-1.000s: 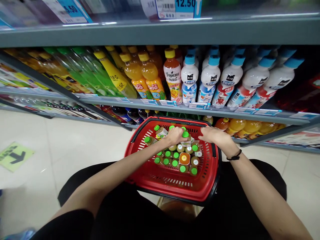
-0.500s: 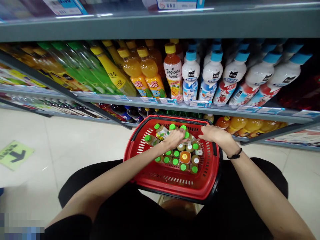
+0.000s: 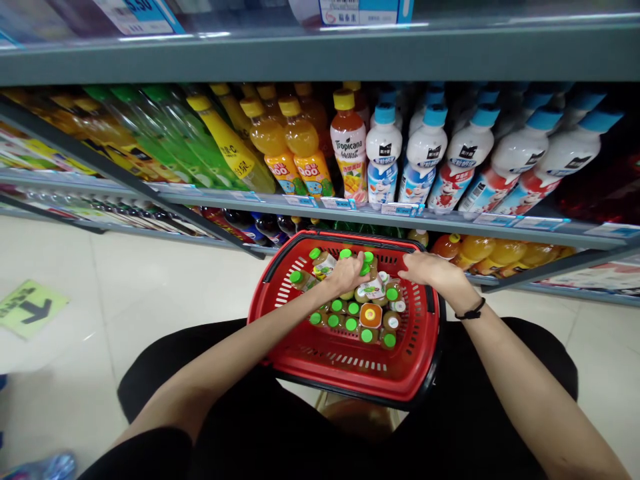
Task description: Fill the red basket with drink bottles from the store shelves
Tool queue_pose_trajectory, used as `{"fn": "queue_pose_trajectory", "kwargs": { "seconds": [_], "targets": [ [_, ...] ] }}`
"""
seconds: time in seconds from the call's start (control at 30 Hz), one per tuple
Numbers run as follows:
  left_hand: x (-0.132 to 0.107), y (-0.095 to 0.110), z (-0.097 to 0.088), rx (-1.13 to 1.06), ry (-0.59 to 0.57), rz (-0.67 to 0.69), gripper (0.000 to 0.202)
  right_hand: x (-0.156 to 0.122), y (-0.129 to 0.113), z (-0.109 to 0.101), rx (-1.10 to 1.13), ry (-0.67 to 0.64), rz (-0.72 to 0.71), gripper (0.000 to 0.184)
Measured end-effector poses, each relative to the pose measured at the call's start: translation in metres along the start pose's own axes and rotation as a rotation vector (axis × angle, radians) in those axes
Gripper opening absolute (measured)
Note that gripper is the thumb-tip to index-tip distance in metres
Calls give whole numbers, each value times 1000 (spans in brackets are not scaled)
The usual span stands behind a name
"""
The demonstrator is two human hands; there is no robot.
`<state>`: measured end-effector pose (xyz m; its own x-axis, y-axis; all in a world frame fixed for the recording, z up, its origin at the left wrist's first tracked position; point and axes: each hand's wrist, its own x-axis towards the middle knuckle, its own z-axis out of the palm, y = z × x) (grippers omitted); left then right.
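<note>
A red plastic basket (image 3: 295, 347) rests on my lap, packed at its far end with several small green-capped bottles (image 3: 345, 315). My left hand (image 3: 346, 272) reaches into the basket with its fingers closed round one green-capped bottle (image 3: 368, 285), tilted among the others. My right hand (image 3: 424, 267) lies on the basket's far right rim, fingers curled over the edge. A black band circles my right wrist.
Straight ahead stands a shelf with orange juice bottles (image 3: 295, 150), a Tropicana bottle (image 3: 348, 150) and white blue-capped drink bottles (image 3: 425, 157). Lower shelves hold more drinks. Pale floor tiles with a green arrow sticker (image 3: 29, 309) lie to the left.
My left hand has shifted slightly among the bottles and the gripped bottle now leans over. The right hand has stayed on the rim.
</note>
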<state>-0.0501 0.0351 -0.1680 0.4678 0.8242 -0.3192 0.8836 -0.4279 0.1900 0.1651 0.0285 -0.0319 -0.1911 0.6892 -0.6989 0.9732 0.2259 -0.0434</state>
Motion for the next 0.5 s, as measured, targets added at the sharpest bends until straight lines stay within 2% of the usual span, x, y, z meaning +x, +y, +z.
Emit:
{"fn": "queue_pose_trajectory", "kwargs": {
  "seconds": [0.17,0.5],
  "targets": [
    [1,-9,11,-59,5,-79,56,1,1,1,7,1,0,49],
    [0,-21,18,-124,-41,-190,30,7,3,7,13,10,5,44]
  ]
}}
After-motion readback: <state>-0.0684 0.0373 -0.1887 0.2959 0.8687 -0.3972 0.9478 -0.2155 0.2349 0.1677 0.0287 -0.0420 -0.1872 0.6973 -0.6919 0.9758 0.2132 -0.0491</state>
